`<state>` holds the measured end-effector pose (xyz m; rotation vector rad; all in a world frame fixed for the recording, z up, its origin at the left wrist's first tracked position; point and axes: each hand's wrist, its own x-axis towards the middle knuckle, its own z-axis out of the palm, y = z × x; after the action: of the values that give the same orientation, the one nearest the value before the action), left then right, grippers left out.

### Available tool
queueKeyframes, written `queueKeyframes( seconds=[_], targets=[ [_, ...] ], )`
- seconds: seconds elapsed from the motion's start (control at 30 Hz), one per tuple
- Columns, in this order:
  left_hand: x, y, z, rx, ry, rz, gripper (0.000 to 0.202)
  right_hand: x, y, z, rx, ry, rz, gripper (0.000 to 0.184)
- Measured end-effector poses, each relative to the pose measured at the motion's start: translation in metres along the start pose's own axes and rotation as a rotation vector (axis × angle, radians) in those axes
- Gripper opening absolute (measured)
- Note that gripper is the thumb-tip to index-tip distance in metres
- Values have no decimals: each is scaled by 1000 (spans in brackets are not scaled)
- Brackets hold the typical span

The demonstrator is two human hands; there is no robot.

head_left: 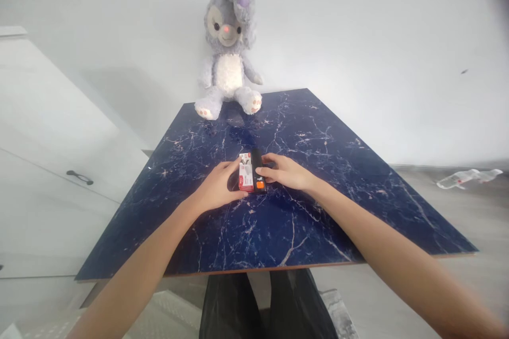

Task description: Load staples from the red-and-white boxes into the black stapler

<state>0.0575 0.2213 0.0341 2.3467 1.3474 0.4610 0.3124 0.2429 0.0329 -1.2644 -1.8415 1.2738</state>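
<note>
Near the middle of the dark blue marbled table [246,243], a small red and white box [246,174] stands side by side with a long black object [257,165] that has an orange patch at its near end. What kind of thing the black object is, I cannot make out. My left hand [218,185] grips the box from the left, its thumb at the near end and its fingers at the far end. From the right, my right hand [284,171] is closed on the black object, with a finger lying over its top. The fingertips beneath are partly hidden.
A grey plush rabbit [228,74] sits at the table's far edge against the wall. To the left is a white cabinet [51,169] with a dark handle. A clear plastic item [457,179] lies on the floor at the right.
</note>
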Motion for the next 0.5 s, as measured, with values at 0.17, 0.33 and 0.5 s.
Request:
queueKeyframes(
  seconds=[0.17,0.33,0.5],
  targets=[
    [-2,1,-2,56,-7,-9,108,2,2,0,80,-8,-3,46],
    [-2,-2,-2,67,12,62,120,7,5,-3,54,94,8,46],
    [-1,-2,2,-30,-18,76,116,7,5,-3,-97,10,-163,78]
  ],
)
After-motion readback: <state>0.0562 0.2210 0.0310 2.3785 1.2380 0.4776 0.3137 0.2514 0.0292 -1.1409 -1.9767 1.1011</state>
